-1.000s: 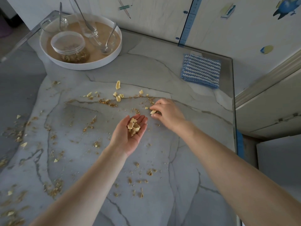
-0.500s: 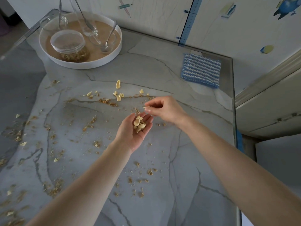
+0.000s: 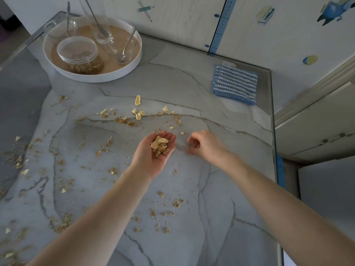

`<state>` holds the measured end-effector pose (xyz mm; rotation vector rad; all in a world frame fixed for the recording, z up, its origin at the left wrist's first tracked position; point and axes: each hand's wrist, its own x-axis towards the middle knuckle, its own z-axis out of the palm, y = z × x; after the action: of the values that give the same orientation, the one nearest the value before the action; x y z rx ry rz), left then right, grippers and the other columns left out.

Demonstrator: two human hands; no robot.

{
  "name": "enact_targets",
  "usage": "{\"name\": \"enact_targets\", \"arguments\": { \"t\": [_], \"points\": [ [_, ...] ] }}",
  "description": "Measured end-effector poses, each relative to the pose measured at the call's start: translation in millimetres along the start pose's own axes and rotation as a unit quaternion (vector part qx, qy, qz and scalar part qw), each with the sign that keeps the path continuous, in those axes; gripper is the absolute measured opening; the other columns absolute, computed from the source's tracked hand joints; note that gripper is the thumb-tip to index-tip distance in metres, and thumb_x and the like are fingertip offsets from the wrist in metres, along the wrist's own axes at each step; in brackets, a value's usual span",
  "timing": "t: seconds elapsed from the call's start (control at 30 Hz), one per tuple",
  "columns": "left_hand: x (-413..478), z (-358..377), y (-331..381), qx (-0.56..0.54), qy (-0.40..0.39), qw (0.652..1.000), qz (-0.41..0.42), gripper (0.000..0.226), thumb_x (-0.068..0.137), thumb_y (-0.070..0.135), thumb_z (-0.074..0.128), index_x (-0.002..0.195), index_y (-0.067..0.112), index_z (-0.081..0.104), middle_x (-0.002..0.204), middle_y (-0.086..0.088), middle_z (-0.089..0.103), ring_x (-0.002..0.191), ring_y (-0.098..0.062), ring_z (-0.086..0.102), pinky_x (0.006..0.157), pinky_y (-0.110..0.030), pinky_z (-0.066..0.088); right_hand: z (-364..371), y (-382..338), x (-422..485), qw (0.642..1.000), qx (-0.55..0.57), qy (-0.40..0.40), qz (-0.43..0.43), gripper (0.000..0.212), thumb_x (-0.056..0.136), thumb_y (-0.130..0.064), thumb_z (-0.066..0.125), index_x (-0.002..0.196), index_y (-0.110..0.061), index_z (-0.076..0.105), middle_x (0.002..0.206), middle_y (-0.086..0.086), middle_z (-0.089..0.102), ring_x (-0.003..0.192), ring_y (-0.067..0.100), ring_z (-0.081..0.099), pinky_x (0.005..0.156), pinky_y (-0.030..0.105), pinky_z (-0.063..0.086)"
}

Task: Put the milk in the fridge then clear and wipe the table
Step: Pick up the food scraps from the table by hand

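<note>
Pale flakes (image 3: 160, 145) lie heaped in the left hand (image 3: 149, 162), cupped palm-up above the middle of the desk (image 3: 192, 237), its grip apart. Crumbs (image 3: 126, 120) are scattered over the desk, mostly left and far. Just right, the blurred right hand (image 3: 206, 144) hovers, fingers curled; whether its grip pinches anything I cannot tell. A striped cloth (image 3: 235, 86) lies far right, a white tray (image 3: 107, 75) far left.

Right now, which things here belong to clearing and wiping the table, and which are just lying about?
Job: flakes in left hand; right hand; crumbs on table; cloth; probably tray with jar and spoons.
Just there: wall stickers; ruler chart.
</note>
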<state>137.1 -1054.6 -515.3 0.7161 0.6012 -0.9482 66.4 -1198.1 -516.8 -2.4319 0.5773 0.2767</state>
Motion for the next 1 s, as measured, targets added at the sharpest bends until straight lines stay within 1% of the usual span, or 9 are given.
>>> {"name": "enact_targets", "arguments": {
  "t": [0.1,0.2,0.27,0.37,0.53,0.67,0.73,0.83,1.0],
  "points": [
    [-1,-5,2,0.005,0.006,1.000,0.005,0.032,0.098,0.020,0.037,0.087,0.001,0.060,0.081,-0.012,0.069,0.086,-0.024,0.065,0.063,-0.031,0.058,8,-2,2,0.998,-0.054,-0.002,-0.037,0.015,0.085,-0.013,0.060,0.094,-0.003,0.064,0.087,0.012,0.050,0.089,0.032,0.057,0.075,0.030,0.041],
    [-4,-6,5,0.014,0.010,1.000,0.010,0.032,0.098,0.020,0.036,0.089,0.000,0.059,0.091,-0.013,0.065,0.088,-0.024,0.063,0.071,-0.033,0.056,8,-5,5,0.998,-0.052,-0.001,-0.024,0.016,0.088,-0.012,0.053,0.095,-0.001,0.063,0.098,0.019,0.060,0.094,0.032,0.057,0.076,0.030,0.041],
    [-6,-5,7,0.013,0.010,1.000,0.011,0.032,0.098,0.019,0.036,0.088,-0.001,0.059,0.093,-0.014,0.064,0.089,-0.025,0.063,0.074,-0.034,0.051,3,-11,5,0.999,0.004,0.031,0.007,0.017,0.089,-0.012,0.053,0.092,0.001,0.063,0.092,0.015,0.065,0.089,0.028,0.060,0.075,0.030,0.043],
    [-6,-7,11,0.026,0.007,0.999,0.018,0.032,0.098,0.020,0.036,0.093,-0.002,0.059,0.095,-0.016,0.065,0.089,-0.026,0.063,0.077,-0.034,0.051,-3,-40,1,0.983,0.174,0.057,0.000,0.013,0.087,-0.011,0.058,0.085,0.000,0.065,0.067,0.004,0.062,0.068,0.020,0.060,0.076,0.036,0.051],
    [-4,-7,21,0.015,-0.038,0.999,0.022,0.030,0.098,0.018,0.037,0.105,-0.005,0.055,0.090,-0.017,0.067,0.078,-0.022,0.069,0.069,-0.033,0.059,-5,-81,4,0.974,0.219,-0.007,-0.059,0.018,0.086,-0.013,0.062,0.100,-0.004,0.068,0.087,0.004,0.068,0.076,0.008,0.061,0.078,0.019,0.051],
    [-5,-7,44,0.002,-0.025,1.000,0.008,0.027,0.097,0.016,0.039,0.089,-0.004,0.056,0.088,-0.019,0.063,0.081,-0.027,0.064,0.069,-0.035,0.053,-7,-86,33,0.968,0.224,0.105,-0.033,0.018,0.086,-0.011,0.061,0.100,-0.001,0.067,0.077,-0.001,0.062,0.058,-0.004,0.056,0.067,0.013,0.046],
    [-6,-12,59,0.012,-0.013,1.000,0.008,0.028,0.097,0.015,0.040,0.086,-0.004,0.057,0.085,-0.018,0.064,0.080,-0.028,0.065,0.068,-0.034,0.053,-5,-90,50,0.979,0.151,0.134,-0.034,0.021,0.087,-0.013,0.059,0.105,-0.004,0.065,0.093,0.002,0.064,0.076,0.000,0.060,0.067,0.011,0.041],
    [-7,-26,87,0.029,-0.015,0.999,0.010,0.029,0.096,0.015,0.039,0.082,-0.003,0.058,0.082,-0.017,0.066,0.075,-0.026,0.066,0.067,-0.033,0.057,7,-102,75,0.994,0.028,0.093,-0.046,0.034,0.090,-0.017,0.054,0.123,-0.010,0.054,0.125,0.007,0.055,0.114,0.020,0.052,0.092,0.025,0.038],
    [-5,-45,131,0.028,-0.017,0.999,0.007,0.027,0.096,0.014,0.041,0.086,-0.004,0.058,0.083,-0.018,0.066,0.065,-0.026,0.070,0.060,-0.034,0.059,24,-130,115,0.993,-0.109,0.026,-0.041,0.053,0.095,-0.028,0.045,0.142,-0.011,0.029,0.149,0.010,0.031,0.136,0.028,0.030,0.111,0.035,0.024]
  ]
}}
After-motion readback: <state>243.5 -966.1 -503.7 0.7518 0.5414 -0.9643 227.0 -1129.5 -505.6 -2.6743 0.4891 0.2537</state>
